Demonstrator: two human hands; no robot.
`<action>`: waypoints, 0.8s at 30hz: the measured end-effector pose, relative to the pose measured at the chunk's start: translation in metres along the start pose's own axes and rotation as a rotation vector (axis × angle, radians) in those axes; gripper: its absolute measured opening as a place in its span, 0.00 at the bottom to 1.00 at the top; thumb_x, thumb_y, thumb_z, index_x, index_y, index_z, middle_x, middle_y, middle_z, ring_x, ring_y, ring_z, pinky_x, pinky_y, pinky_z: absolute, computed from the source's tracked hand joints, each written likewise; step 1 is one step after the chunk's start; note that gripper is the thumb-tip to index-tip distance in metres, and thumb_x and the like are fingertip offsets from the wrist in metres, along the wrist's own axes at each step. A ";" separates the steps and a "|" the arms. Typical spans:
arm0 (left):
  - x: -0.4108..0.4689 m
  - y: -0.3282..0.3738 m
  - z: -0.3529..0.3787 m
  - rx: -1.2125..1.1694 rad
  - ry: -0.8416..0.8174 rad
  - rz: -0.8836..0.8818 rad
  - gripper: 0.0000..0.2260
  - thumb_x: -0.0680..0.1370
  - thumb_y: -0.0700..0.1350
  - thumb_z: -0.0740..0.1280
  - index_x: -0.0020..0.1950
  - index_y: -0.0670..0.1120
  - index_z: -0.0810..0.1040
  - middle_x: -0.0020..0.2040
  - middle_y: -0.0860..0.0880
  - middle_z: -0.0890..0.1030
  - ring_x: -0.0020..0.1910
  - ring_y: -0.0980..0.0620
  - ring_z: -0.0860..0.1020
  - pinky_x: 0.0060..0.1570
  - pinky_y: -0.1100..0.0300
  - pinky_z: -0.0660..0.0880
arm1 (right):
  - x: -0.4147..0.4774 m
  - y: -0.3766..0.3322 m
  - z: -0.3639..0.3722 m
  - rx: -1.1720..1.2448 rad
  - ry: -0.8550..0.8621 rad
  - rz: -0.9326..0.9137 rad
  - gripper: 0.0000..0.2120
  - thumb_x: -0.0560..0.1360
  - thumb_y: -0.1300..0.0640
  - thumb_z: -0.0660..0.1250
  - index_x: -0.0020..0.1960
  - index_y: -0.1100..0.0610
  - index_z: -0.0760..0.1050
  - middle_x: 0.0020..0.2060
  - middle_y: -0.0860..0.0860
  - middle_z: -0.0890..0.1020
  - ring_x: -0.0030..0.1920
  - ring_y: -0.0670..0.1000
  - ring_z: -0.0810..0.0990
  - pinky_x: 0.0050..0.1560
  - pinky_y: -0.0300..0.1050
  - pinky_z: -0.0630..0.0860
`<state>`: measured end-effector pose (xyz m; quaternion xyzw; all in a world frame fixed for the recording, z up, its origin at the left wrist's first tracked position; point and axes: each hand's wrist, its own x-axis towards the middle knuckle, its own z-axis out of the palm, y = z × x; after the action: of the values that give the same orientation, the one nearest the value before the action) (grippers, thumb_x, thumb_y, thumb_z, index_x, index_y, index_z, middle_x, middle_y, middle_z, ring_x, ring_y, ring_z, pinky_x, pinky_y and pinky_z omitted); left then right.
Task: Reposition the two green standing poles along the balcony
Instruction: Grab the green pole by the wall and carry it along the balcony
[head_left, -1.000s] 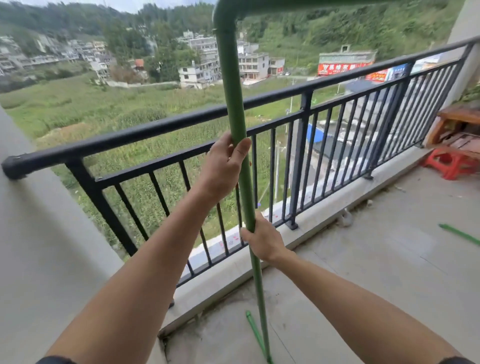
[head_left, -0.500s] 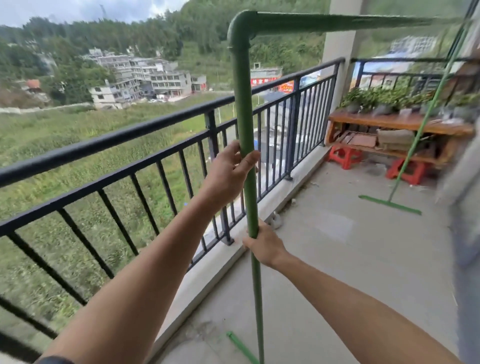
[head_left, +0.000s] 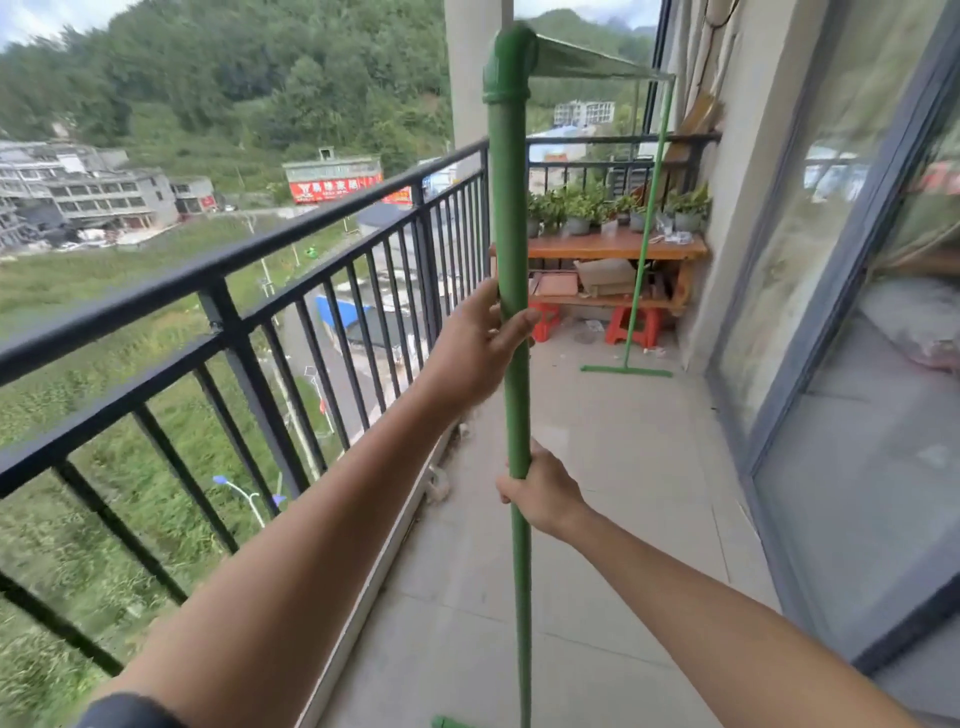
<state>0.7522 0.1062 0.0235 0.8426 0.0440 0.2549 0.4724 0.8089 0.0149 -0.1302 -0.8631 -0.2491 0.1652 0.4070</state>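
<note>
Two hands are gripping the near green pole (head_left: 511, 218), which is standing upright just beside the black balcony railing (head_left: 332, 208). The left hand (head_left: 475, 353) is wrapping the shaft higher up, fingers curled around it and thumb pressing the front; the right hand (head_left: 543, 491) is closing round it lower down, well apart from the left. An elbow fitting (head_left: 506, 65) at the top is joining this pole to a green crossbar (head_left: 592, 62) running to the far green pole (head_left: 647, 228), whose flat foot (head_left: 626, 370) is resting on the tiled floor (head_left: 597, 519) near the wooden plant shelf (head_left: 613, 248). The near pole's own foot (head_left: 449, 722) is only just showing at the bottom edge. Judging by this, the person is working on the near pole first. Shifting it next probably calls for keeping it vertical, since the crossbar is tying both poles together and could drag or tip the far one.
</note>
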 end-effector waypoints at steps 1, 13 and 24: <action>0.013 -0.005 0.006 0.003 -0.027 0.017 0.09 0.78 0.47 0.64 0.53 0.43 0.71 0.43 0.47 0.81 0.46 0.46 0.83 0.48 0.50 0.81 | 0.011 0.004 -0.004 -0.003 0.026 0.035 0.11 0.64 0.52 0.65 0.45 0.48 0.67 0.41 0.52 0.84 0.43 0.57 0.82 0.45 0.51 0.79; 0.136 -0.046 0.052 0.039 -0.055 0.108 0.18 0.75 0.56 0.64 0.54 0.42 0.71 0.46 0.41 0.82 0.44 0.42 0.83 0.45 0.43 0.80 | 0.121 0.020 -0.053 -0.028 0.168 0.217 0.13 0.68 0.50 0.66 0.52 0.51 0.75 0.47 0.50 0.83 0.48 0.57 0.81 0.49 0.49 0.77; 0.152 -0.076 0.015 0.019 -0.019 0.166 0.12 0.79 0.49 0.62 0.55 0.42 0.69 0.41 0.41 0.80 0.39 0.50 0.83 0.40 0.56 0.81 | 0.185 0.023 -0.031 0.108 -0.102 -0.011 0.02 0.63 0.52 0.69 0.34 0.47 0.76 0.30 0.47 0.83 0.39 0.52 0.85 0.45 0.50 0.82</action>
<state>0.9035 0.1847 0.0142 0.8502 -0.0281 0.2846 0.4420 0.9825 0.0880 -0.1446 -0.8290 -0.2650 0.2201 0.4405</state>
